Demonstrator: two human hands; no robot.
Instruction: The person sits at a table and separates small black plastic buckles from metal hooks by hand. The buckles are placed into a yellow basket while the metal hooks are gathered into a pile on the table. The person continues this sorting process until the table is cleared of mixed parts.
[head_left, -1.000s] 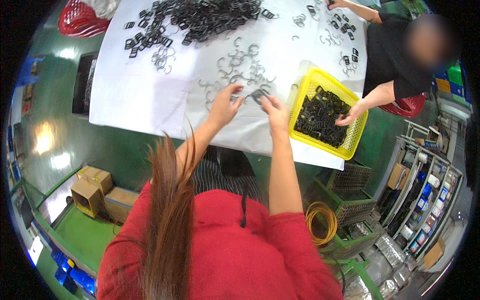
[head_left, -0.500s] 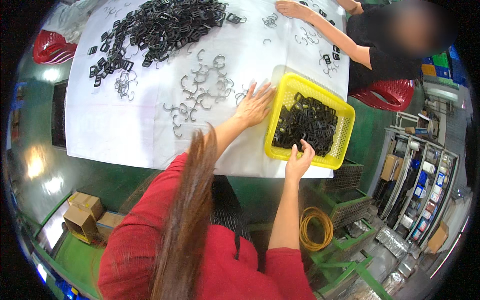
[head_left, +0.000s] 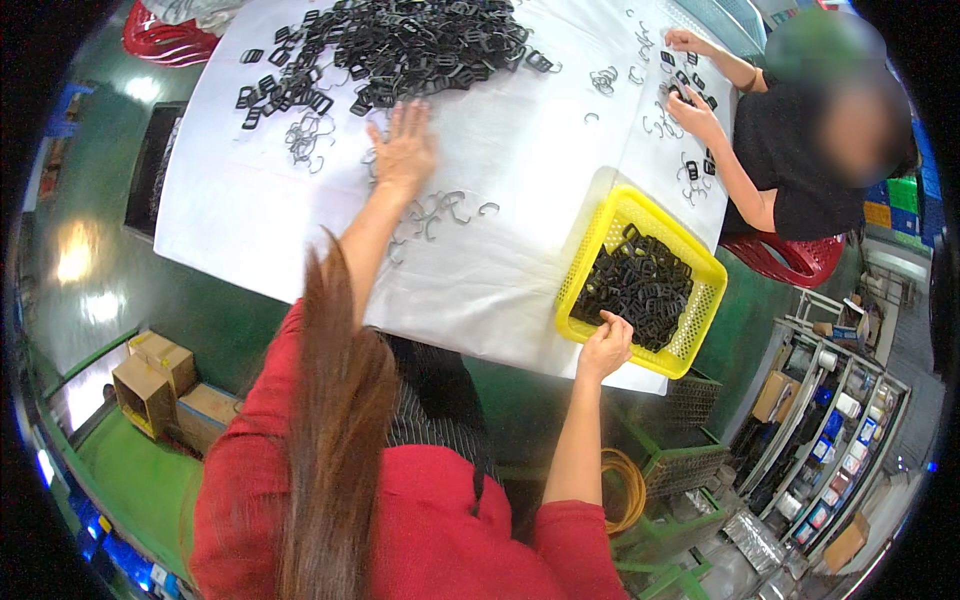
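1. Since the earlier frame, the left hand [head_left: 404, 145] has shifted from just beside the yellow basket [head_left: 704, 300] to well left of it and farther out, by the near edge of the heap of black buckles [head_left: 430, 45]. Right hand [head_left: 607, 347] remains at the basket's near-left rim.
2. Left hand: spread wide, back upward, with no held piece visible; what lies beneath the palm cannot be told.
3. Right hand: fingers bent together over that rim; whether they grip anything cannot be told.
4. Loose wire hooks [head_left: 435, 210] lie left of the basket, well apart from it, on the white-covered table [head_left: 480, 290]. Fewer show now; some may be under the palm.
5. Inside the basket, black buckles [head_left: 640, 285] form a broad pile, leaving part of the right wall bare. Whether they carry hooks is too small to tell.
6. As a judgement, the work looks only partly done: many buckles are in the basket, but the heap outside seems larger, and hooks lie loose.
7. Beyond the basket, slightly right, a co-worker's hands [head_left: 697, 112] are among more buckles [head_left: 693, 170].
8. Far left of the basket, on the floor side, stand cardboard boxes [head_left: 146, 395]; their contents cannot be made out.
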